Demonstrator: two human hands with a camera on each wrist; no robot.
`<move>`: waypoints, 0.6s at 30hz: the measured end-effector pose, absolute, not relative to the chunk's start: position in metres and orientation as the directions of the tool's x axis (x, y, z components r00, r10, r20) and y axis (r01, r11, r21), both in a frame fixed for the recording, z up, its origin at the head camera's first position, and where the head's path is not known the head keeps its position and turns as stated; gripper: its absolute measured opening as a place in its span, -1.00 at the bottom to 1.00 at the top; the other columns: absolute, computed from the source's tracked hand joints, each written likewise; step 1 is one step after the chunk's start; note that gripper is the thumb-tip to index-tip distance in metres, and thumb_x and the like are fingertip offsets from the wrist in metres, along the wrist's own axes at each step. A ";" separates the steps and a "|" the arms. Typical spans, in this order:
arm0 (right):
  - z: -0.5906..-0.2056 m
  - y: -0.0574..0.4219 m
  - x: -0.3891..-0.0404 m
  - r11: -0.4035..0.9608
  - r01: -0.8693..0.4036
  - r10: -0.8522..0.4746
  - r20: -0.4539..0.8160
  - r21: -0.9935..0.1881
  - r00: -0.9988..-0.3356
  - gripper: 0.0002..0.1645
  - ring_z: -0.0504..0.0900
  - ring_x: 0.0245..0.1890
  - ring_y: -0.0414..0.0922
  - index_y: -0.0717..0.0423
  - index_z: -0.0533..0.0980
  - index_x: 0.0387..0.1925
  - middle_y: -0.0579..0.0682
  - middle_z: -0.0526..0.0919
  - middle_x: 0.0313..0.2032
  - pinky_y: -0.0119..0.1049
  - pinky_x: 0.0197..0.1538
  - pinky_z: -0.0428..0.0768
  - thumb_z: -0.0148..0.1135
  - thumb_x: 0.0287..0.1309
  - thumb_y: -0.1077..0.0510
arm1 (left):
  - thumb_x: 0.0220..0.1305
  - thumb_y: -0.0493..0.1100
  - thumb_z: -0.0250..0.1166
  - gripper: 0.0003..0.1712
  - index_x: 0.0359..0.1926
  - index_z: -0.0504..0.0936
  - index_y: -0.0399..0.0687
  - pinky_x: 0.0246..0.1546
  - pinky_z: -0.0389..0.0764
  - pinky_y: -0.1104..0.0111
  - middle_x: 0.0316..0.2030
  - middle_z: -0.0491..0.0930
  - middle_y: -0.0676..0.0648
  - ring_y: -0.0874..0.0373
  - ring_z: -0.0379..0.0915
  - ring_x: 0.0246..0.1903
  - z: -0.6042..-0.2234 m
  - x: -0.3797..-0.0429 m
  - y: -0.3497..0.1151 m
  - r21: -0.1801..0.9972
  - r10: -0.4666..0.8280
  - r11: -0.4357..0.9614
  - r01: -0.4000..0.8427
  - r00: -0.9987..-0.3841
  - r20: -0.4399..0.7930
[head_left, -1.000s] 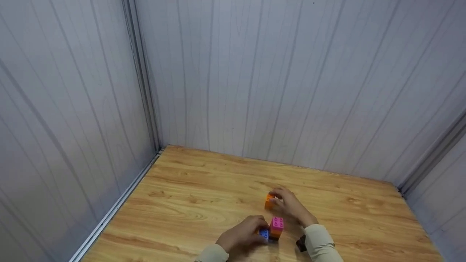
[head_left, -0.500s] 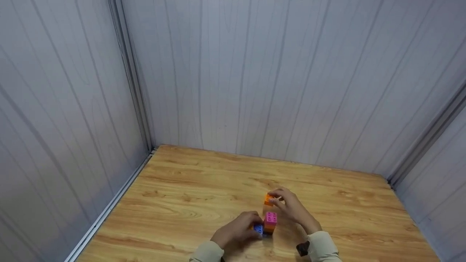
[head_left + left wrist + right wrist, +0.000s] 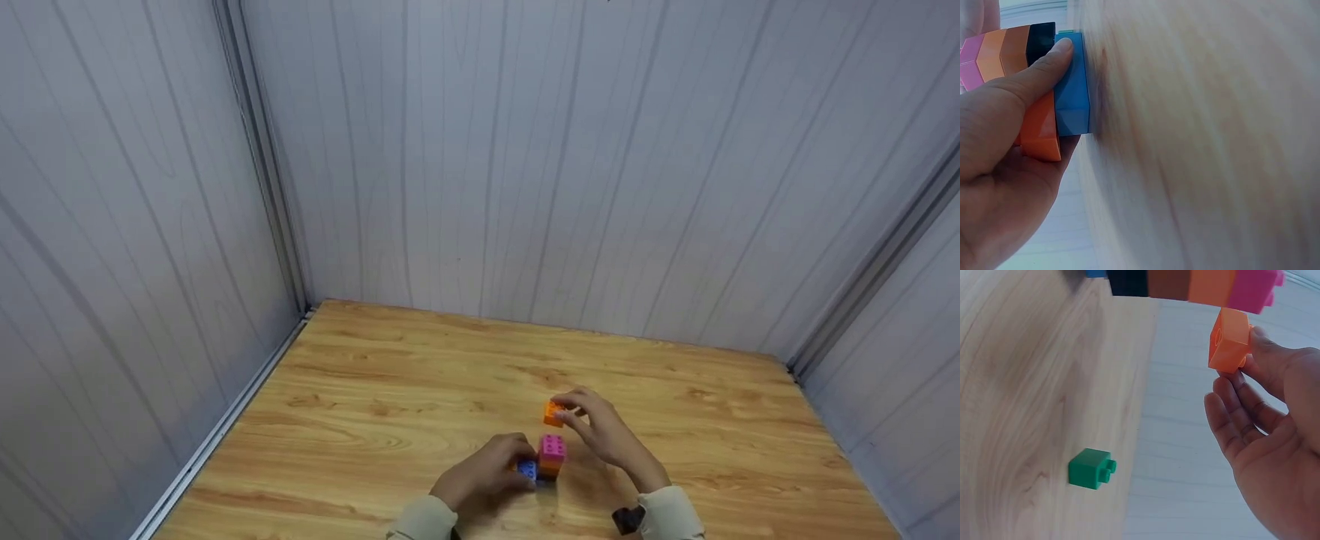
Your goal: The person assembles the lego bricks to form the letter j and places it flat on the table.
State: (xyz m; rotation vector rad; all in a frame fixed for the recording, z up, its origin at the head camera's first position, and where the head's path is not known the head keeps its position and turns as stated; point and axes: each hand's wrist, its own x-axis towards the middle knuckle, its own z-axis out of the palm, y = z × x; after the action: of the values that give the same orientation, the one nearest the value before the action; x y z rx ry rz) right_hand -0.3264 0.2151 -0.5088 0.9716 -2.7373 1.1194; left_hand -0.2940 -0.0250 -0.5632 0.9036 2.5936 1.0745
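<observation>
A brick tower rises from a blue toy brick point(image 3: 1072, 90), with black point(image 3: 1041, 42), brown point(image 3: 1015, 49), orange point(image 3: 991, 53) and pink point(image 3: 971, 62) bricks stacked in turn. Beside the tower, another orange brick point(image 3: 1040, 126) sits on the blue base. My left hand point(image 3: 487, 469) grips this build low down, its thumb reaching across to the blue brick. Just beyond the pink top, my right hand point(image 3: 604, 431) pinches a loose orange brick point(image 3: 1230, 340) between thumb and fingers. That brick is raised off the table, hollow underside turned toward the tower in the right wrist view.
A green brick point(image 3: 1092, 468) lies on the wooden table point(image 3: 390, 375), out of sight in the head view. Pale panel walls point(image 3: 465, 165) enclose the table at the back and sides. A dark wrist camera point(image 3: 628, 519) sits at the right cuff.
The head view has shifted, so the scene slides left. The right hand has brought the orange brick nearer to the tower's pink top. The left hand keeps its grip on the build.
</observation>
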 end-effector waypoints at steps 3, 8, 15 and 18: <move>-0.505 0.216 -0.322 0.544 -0.558 -0.537 0.251 -0.627 -0.805 -0.56 0.61 0.01 -0.12 0.07 0.57 0.21 -0.07 0.65 0.04 -0.18 0.11 0.61 0.06 0.51 -0.07 | 0.27 -0.05 0.45 -0.62 0.07 0.72 -0.06 -0.01 0.52 0.49 -0.07 0.66 0.07 0.38 0.49 -0.11 -0.563 -0.293 -0.026 0.697 0.601 0.551 0.460 -0.798 0.052; -0.499 0.218 -0.315 0.540 -0.554 -0.539 0.244 -0.634 -0.806 -0.58 0.61 0.01 -0.12 -0.02 0.57 0.21 -0.08 0.65 0.04 -0.26 0.08 0.60 0.06 0.50 -0.08 | 0.26 -0.05 0.46 -0.61 0.07 0.72 -0.07 -0.02 0.52 0.50 -0.08 0.66 0.06 0.38 0.48 -0.12 -0.561 -0.290 -0.026 0.691 0.596 0.555 0.464 -0.801 0.059; -0.490 0.220 -0.305 0.490 -0.566 -0.597 0.218 -0.663 -0.772 -0.59 0.61 0.00 -0.16 -0.05 0.57 0.22 -0.09 0.65 0.06 -0.27 0.09 0.60 0.09 0.49 -0.08 | 0.27 -0.06 0.46 -0.63 0.05 0.72 -0.09 -0.02 0.53 0.51 -0.08 0.67 0.04 0.37 0.49 -0.12 -0.561 -0.290 -0.024 0.661 0.605 0.557 0.503 -0.791 0.092; -0.488 0.221 -0.301 0.480 -0.562 -0.622 0.190 -0.674 -0.760 -0.59 0.61 0.00 -0.21 -0.13 0.56 0.23 -0.12 0.65 0.07 -0.25 0.09 0.60 0.08 0.49 -0.11 | 0.27 -0.04 0.45 -0.62 0.05 0.72 -0.11 -0.01 0.53 0.51 -0.07 0.67 0.02 0.36 0.50 -0.11 -0.560 -0.290 -0.024 0.644 0.613 0.553 0.528 -0.782 0.115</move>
State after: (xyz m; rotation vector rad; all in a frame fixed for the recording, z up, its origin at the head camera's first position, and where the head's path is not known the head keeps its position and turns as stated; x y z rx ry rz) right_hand -0.3010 0.2210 -0.4878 1.1106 -2.7709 1.2128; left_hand -0.2903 -0.0241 -0.5605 0.9812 2.6581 1.0397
